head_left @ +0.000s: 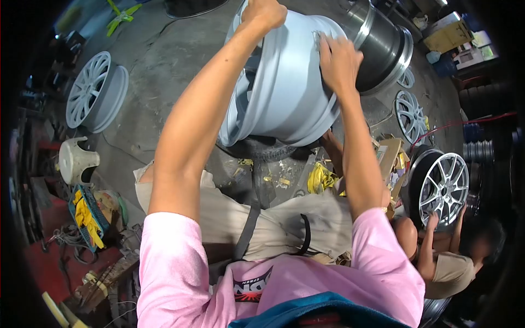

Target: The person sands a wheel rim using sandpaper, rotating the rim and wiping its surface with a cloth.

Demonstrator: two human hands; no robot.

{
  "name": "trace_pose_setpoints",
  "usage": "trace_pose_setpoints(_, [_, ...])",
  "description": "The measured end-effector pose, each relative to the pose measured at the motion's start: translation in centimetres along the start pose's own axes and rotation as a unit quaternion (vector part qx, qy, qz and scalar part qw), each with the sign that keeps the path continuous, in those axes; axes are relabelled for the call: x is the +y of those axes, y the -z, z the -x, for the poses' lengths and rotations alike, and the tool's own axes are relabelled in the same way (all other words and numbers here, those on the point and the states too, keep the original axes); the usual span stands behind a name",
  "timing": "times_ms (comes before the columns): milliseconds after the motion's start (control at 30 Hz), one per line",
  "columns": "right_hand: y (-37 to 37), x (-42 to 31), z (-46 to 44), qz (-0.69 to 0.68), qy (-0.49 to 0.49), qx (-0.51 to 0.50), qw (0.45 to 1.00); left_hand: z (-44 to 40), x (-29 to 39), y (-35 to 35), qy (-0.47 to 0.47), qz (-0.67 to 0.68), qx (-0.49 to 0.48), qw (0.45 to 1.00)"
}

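A large light-grey wheel rim lies on its side in front of me, its spoked face turned to the left. My left hand is at the top of its left edge, the fingers curled over the lip and mostly hidden. My right hand rests on the barrel near the right edge. Its fingers are bent around a small greyish piece pressed against the metal; what it is I cannot make out. Directly behind my right hand stands a dark rim with a shiny lip.
Another grey rim and a white stool stand at the left. A basket with yellow cloth is below them. At the lower right a person sits touching a silver spoked rim. Yellow scraps litter the floor.
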State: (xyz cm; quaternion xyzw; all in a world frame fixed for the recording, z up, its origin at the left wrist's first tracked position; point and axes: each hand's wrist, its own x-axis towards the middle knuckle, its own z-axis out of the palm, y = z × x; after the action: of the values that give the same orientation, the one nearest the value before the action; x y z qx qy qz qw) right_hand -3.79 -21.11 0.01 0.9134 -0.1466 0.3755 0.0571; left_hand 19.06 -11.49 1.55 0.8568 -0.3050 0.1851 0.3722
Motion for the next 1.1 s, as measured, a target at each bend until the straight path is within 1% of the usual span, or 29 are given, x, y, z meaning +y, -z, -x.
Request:
trace_pose_setpoints(67, [2.2, -1.9, 3.6, -0.074, -0.038, 0.012, 0.996, 1.4, 1.5, 1.7, 0.073, 0.060, -0.012, 0.995])
trace_pose_setpoints(100, [2.1, -1.7, 3.6, -0.074, -0.032, 0.005, 0.997, 2.3, 3.4, 4.1, 0.077, 0.042, -0.061, 0.994])
trace_pose_setpoints(133, [2.2, -1.3, 3.5, -0.063, -0.033, -0.002, 0.997, 2.3, 3.5, 4.0, 0.083, 0.043, -0.065, 0.993])
trace_pose_setpoints(200, [1.4, 0.2, 2.4, -0.051, -0.043, -0.006, 0.998, 2.2, 4.1, 3.8, 0.087, 0.081, -0.103, 0.988])
trace_pose_setpoints(233, [-0.2, 1.3, 0.3, -0.048, -0.020, 0.001, 0.999, 1.9, 3.8, 3.7, 0.083, 0.084, -0.125, 0.985])
trace_pose_setpoints(267, [-1.5, 1.9, -1.6, -0.046, 0.006, 0.010, 0.999, 1.8, 3.7, 3.9, 0.083, 0.083, -0.121, 0.986])
trace_pose_setpoints(333, [-1.4, 0.8, -2.3, -0.040, -0.002, -0.002, 0.999, 1.8, 3.4, 4.5, 0.123, 0.111, -0.042, 0.985])
trace_pose_setpoints(367, [-0.8, 0.4, -1.0, -0.043, -0.016, -0.003, 0.999, 1.9, 3.4, 4.5, 0.124, 0.112, -0.040, 0.985])
trace_pose_setpoints(433, [1.6, -1.3, 2.1, -0.066, -0.051, -0.004, 0.996, 2.4, 3.6, 4.6, 0.121, 0.097, -0.053, 0.987])
trace_pose_setpoints(467, [1.4, -1.0, 2.2, -0.064, -0.049, -0.009, 0.997, 2.4, 3.7, 4.5, 0.126, 0.100, -0.054, 0.986])
trace_pose_setpoints(533, [0.9, 0.2, 1.9, -0.058, -0.023, 0.017, 0.998, 2.2, 4.4, 4.3, 0.099, 0.086, -0.134, 0.982])
trace_pose_setpoints(567, [0.2, 1.1, 0.4, -0.053, -0.013, 0.002, 0.999, 2.3, 4.7, 4.4, 0.094, 0.087, -0.139, 0.982])
trace_pose_setpoints(600, [-0.1, 1.3, -0.6, -0.051, -0.014, 0.005, 0.999, 2.3, 4.6, 5.1, 0.090, 0.087, -0.141, 0.982])
trace_pose_setpoints(667, [-0.8, 1.0, -2.1, -0.033, -0.009, -0.025, 0.999, 2.4, 4.5, 6.4, 0.089, 0.084, -0.138, 0.983])
trace_pose_setpoints(700, [-0.4, 0.6, -1.4, -0.027, -0.026, -0.034, 0.999, 2.5, 4.6, 6.6, 0.114, 0.087, -0.109, 0.984])
trace_pose_setpoints(733, [0.6, -0.2, 0.0, -0.028, -0.023, -0.033, 0.999, 2.5, 4.6, 6.7, 0.140, 0.090, -0.079, 0.983])
trace_pose_setpoints(767, [1.9, -1.1, 2.0, -0.048, -0.038, -0.020, 0.998, 2.2, 4.3, 6.0, 0.143, 0.090, -0.077, 0.983])
trace_pose_setpoints(800, [2.4, -1.6, 3.3, -0.066, -0.052, -0.010, 0.996, 2.1, 4.1, 5.2, 0.115, 0.083, -0.074, 0.987])
trace_pose_setpoints(833, [2.2, -1.1, 3.7, -0.071, -0.060, -0.011, 0.996, 2.5, 3.9, 4.3, 0.087, 0.078, -0.074, 0.990])
trace_pose_setpoints(867, [1.7, -0.4, 3.4, -0.070, -0.064, -0.016, 0.995, 2.6, 3.8, 3.6, 0.088, 0.079, -0.080, 0.990])
trace_pose_setpoints(933, [-0.2, 1.5, 0.5, -0.053, -0.008, 0.004, 0.999, 2.1, 4.6, 4.4, 0.117, 0.093, -0.121, 0.981])
trace_pose_setpoints(967, [-1.2, 2.1, -1.3, -0.034, -0.016, -0.028, 0.999, 1.8, 4.7, 4.5, 0.114, 0.093, -0.117, 0.982])
trace_pose_setpoints(1033, [-1.3, 1.5, -2.2, -0.027, -0.011, -0.036, 0.999, 1.6, 3.9, 4.7, 0.117, 0.049, -0.111, 0.986])
trace_pose_setpoints(1067, [-1.3, 1.3, -2.4, -0.014, -0.010, -0.049, 0.999, 1.6, 3.6, 4.6, 0.117, 0.048, -0.109, 0.986])
trace_pose_setpoints(1100, [-0.2, 0.5, -1.0, -0.029, -0.018, -0.035, 0.999, 1.7, 3.5, 4.7, 0.105, 0.049, -0.107, 0.988])
